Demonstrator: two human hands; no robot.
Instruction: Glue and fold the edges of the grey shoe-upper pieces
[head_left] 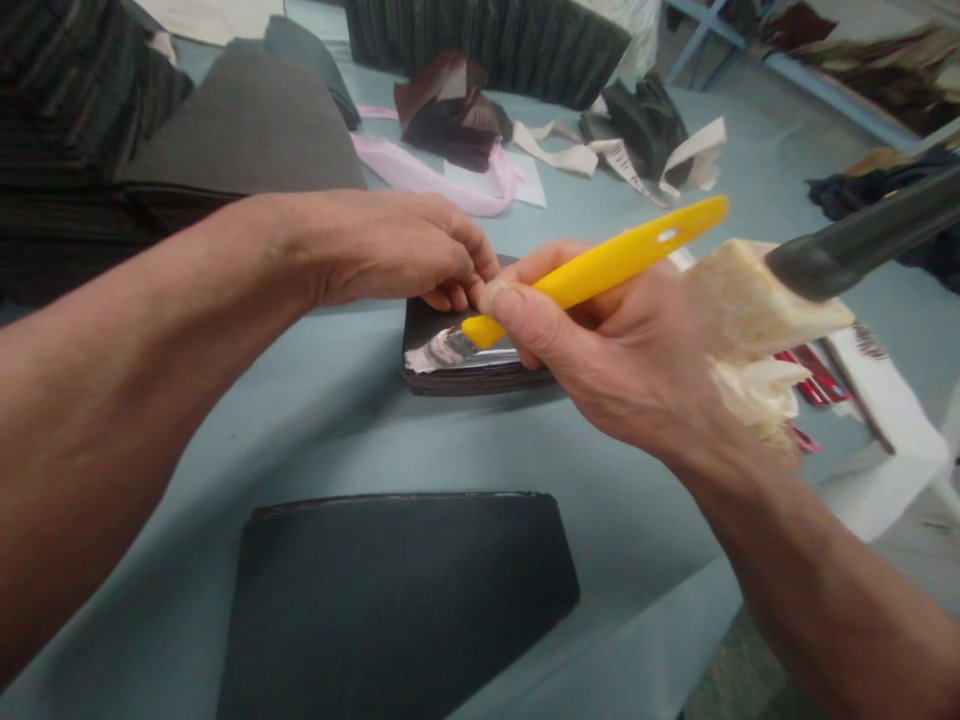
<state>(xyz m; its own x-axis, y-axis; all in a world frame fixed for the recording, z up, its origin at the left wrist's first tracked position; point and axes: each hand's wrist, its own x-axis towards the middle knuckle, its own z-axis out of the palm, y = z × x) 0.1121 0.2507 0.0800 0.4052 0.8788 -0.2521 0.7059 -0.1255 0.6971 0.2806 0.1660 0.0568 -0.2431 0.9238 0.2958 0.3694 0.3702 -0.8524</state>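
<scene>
My right hand (615, 350) is closed around a yellow-handled brush (630, 255). The brush's bristles lie on the near left corner of a small stack of dark flat pieces (480, 383), where a whitish wet streak runs along the near edge. My left hand (397, 245) reaches over the stack from the left, fingers curled and pressed together at its top, close to my right thumb. Whatever the left fingertips may hold is hidden. Closer to me, a larger dark panel (405, 600) lies flat on the pale blue table (330, 430).
Tall stacks of dark pieces (240, 130) stand at left, and a row of dark pieces (487, 45) at the back. Scraps and a pink strip (420, 180) lie behind my hands. At right are a cream-crusted block (750, 300), a dark rod (870, 235) and a red object (817, 380).
</scene>
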